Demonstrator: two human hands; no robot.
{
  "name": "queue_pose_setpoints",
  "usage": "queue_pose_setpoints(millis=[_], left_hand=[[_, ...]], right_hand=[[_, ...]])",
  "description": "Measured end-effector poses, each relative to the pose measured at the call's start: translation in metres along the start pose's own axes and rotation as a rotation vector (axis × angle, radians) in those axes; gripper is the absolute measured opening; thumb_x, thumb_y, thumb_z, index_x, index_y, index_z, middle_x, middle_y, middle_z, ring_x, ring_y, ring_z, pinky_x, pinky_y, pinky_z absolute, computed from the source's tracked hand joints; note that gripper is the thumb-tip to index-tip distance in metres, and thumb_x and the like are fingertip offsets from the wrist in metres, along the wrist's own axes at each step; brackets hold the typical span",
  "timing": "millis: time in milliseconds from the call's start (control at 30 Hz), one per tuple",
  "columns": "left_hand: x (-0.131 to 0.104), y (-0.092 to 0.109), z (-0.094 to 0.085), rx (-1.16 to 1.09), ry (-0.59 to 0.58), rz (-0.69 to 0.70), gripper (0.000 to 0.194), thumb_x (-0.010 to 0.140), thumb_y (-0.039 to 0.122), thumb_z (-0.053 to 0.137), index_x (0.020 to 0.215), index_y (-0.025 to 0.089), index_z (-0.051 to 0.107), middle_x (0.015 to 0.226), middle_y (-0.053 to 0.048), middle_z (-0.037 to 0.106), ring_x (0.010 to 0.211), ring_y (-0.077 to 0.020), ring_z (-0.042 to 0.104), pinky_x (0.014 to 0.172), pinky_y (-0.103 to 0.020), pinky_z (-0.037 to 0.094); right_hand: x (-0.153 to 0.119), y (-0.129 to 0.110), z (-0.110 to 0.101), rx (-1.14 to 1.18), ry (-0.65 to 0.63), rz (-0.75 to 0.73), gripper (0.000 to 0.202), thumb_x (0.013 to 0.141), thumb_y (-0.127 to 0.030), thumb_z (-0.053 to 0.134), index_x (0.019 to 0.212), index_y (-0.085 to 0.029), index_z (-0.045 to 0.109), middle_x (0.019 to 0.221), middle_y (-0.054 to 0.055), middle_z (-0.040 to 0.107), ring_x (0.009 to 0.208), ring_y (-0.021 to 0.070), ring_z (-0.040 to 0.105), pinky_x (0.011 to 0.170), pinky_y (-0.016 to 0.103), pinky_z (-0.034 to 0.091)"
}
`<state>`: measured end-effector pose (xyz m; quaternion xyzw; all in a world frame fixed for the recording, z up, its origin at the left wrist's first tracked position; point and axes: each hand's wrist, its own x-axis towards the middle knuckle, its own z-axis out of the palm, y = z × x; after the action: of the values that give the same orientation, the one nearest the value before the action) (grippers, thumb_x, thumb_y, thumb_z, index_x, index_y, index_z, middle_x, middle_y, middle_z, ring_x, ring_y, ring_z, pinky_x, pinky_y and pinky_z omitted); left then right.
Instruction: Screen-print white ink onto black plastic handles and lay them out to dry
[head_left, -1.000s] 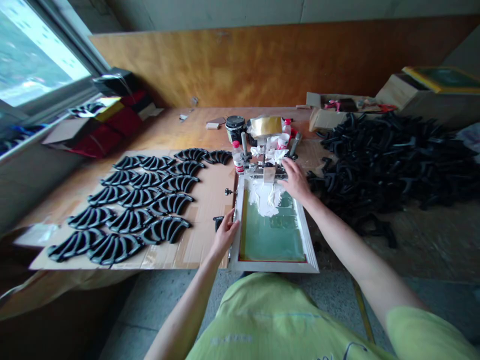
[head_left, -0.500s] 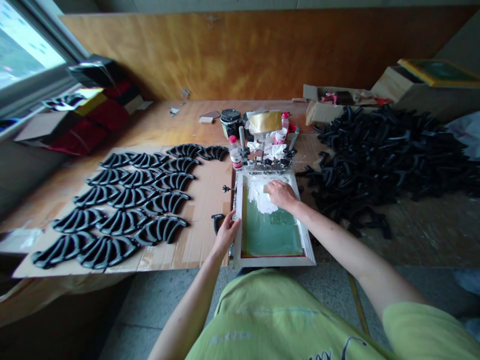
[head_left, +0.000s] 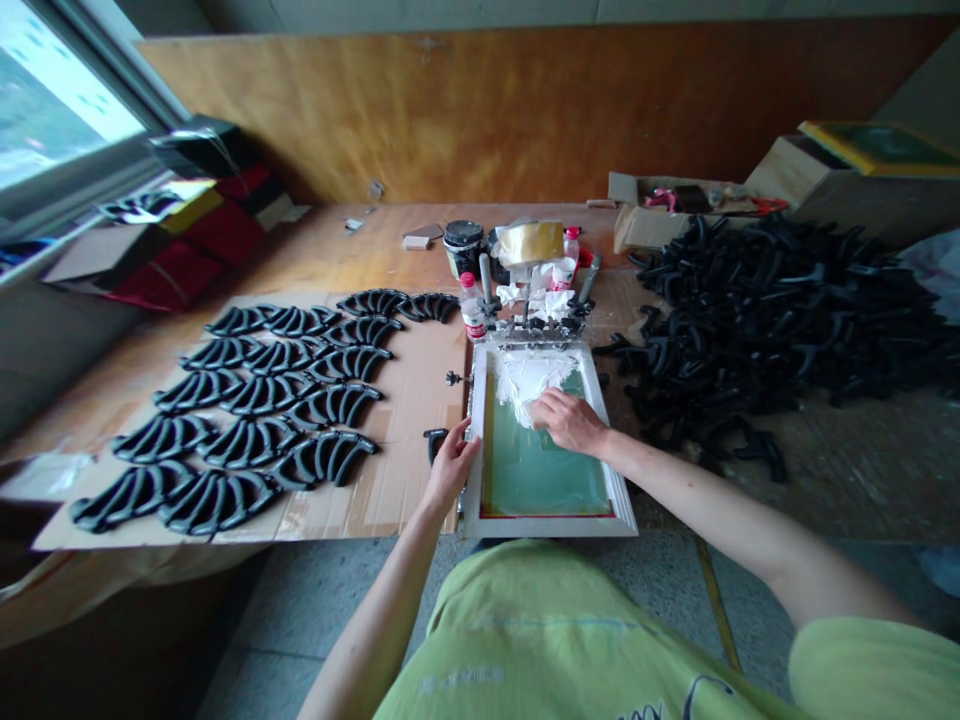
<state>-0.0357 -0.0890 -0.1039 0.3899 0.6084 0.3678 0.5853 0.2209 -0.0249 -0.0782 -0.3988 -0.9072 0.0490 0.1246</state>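
1. Now the right hand (head_left: 568, 420) is drawn narrow, anything held hidden, nearer the body than before; a spreading stroke seems under way.
2. Loosely open, the left hand (head_left: 451, 462) touches the frame (head_left: 555, 527).
3. Inside it, paste (head_left: 529, 378) covers the screen's (head_left: 544, 487) far end.

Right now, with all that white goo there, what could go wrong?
The right hand is down at the edge of the white goo, so its fingers might get messy. The left hand is at the side of the frame, so it might bump the small black piece lying next to it.
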Motion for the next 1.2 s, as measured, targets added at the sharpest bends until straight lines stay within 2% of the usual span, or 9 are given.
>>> queue_pose_setpoints(millis=[133, 367, 533, 667, 767, 933, 1033, 1100, 1200], left_hand=[[-0.004, 0.012, 0.000, 0.004, -0.006, -0.010, 0.079, 0.075, 0.054, 0.068, 0.140, 0.014, 0.046, 0.068, 0.003, 0.059, 0.052, -0.0084, 0.046, 0.047, -0.019, 0.032], [-0.023, 0.071, -0.006, 0.037, 0.041, 0.105, 0.062, 0.077, 0.062, 0.063, 0.121, 0.019, 0.063, 0.075, 0.000, 0.064, 0.059, -0.0124, 0.056, 0.049, -0.022, 0.039], [-0.002, 0.126, 0.005, -0.128, 0.106, 0.376, 0.052, 0.082, 0.063, 0.055, 0.107, 0.019, 0.067, 0.092, -0.005, 0.069, 0.074, -0.0158, 0.064, 0.057, -0.024, 0.048], [0.015, 0.150, 0.019, -0.183, 0.152, 0.434, 0.047, 0.084, 0.060, 0.053, 0.105, 0.019, 0.063, 0.092, -0.006, 0.070, 0.073, -0.0145, 0.066, 0.053, -0.021, 0.047], [0.010, 0.132, 0.032, -0.214, 0.201, 0.395, 0.051, 0.087, 0.063, 0.048, 0.115, 0.022, 0.058, 0.099, -0.007, 0.071, 0.076, -0.0135, 0.066, 0.055, -0.020, 0.048], [-0.017, 0.056, 0.066, -0.148, -0.150, -0.128, 0.064, 0.080, 0.068, 0.057, 0.119, 0.018, 0.057, 0.110, -0.014, 0.070, 0.085, -0.0214, 0.070, 0.056, -0.026, 0.052], [-0.026, 0.023, 0.070, -0.236, -0.161, -0.282, 0.057, 0.077, 0.066, 0.060, 0.107, 0.017, 0.059, 0.102, -0.012, 0.071, 0.085, -0.0223, 0.070, 0.059, -0.028, 0.053], [-0.025, 0.011, 0.052, -0.222, -0.089, -0.278, 0.052, 0.076, 0.064, 0.062, 0.098, 0.017, 0.058, 0.088, -0.009, 0.072, 0.073, -0.0192, 0.069, 0.056, -0.026, 0.051], [-0.016, -0.004, -0.006, -0.018, 0.118, -0.233, 0.050, 0.078, 0.065, 0.054, 0.085, 0.016, 0.057, 0.070, -0.006, 0.069, 0.055, -0.0160, 0.063, 0.050, -0.024, 0.045]], right_hand=[[0.010, 0.003, -0.014, 0.089, 0.025, 0.101, 0.011, 0.087, -0.023, 0.060, 0.094, -0.018, 0.067, 0.092, 0.007, 0.068, 0.090, 0.0214, 0.060, 0.078, 0.030, 0.044], [0.071, 0.073, -0.058, 0.089, 0.121, 0.482, 0.058, 0.081, -0.036, 0.072, 0.135, -0.028, 0.054, 0.104, 0.005, 0.072, 0.088, 0.0231, 0.066, 0.079, 0.032, 0.047], [0.022, 0.130, -0.057, 0.108, 0.269, 0.833, 0.027, 0.091, -0.028, 0.057, 0.112, -0.016, 0.067, 0.090, 0.009, 0.072, 0.081, 0.0196, 0.064, 0.081, 0.033, 0.047], [-0.018, 0.108, -0.012, 0.207, 0.126, 0.710, 0.018, 0.087, -0.027, 0.063, 0.099, -0.017, 0.069, 0.087, 0.006, 0.071, 0.081, 0.0188, 0.064, 0.079, 0.031, 0.048], [-0.024, 0.067, 0.019, 0.237, 0.015, 0.429, 0.031, 0.079, -0.027, 0.073, 0.109, -0.020, 0.066, 0.104, 0.007, 0.069, 0.098, 0.0213, 0.061, 0.088, 0.034, 0.047], [-0.018, -0.012, 0.027, 0.193, 0.164, 0.413, 0.009, 0.087, -0.027, 0.066, 0.093, -0.020, 0.068, 0.095, 0.008, 0.065, 0.099, 0.0227, 0.056, 0.090, 0.037, 0.046], [-0.024, -0.045, 0.029, 0.247, 0.151, 0.187, 0.012, 0.090, -0.025, 0.061, 0.099, -0.022, 0.069, 0.093, 0.006, 0.065, 0.097, 0.0214, 0.056, 0.090, 0.035, 0.045], [-0.040, -0.039, 0.031, 0.279, 0.103, 0.090, 0.018, 0.092, -0.019, 0.057, 0.105, -0.024, 0.069, 0.094, 0.004, 0.067, 0.095, 0.0187, 0.057, 0.089, 0.031, 0.045], [-0.088, 0.020, 0.029, 0.134, 0.091, 0.402, 0.030, 0.088, -0.007, 0.051, 0.100, -0.024, 0.072, 0.097, 0.005, 0.069, 0.093, 0.0185, 0.059, 0.080, 0.029, 0.046]])
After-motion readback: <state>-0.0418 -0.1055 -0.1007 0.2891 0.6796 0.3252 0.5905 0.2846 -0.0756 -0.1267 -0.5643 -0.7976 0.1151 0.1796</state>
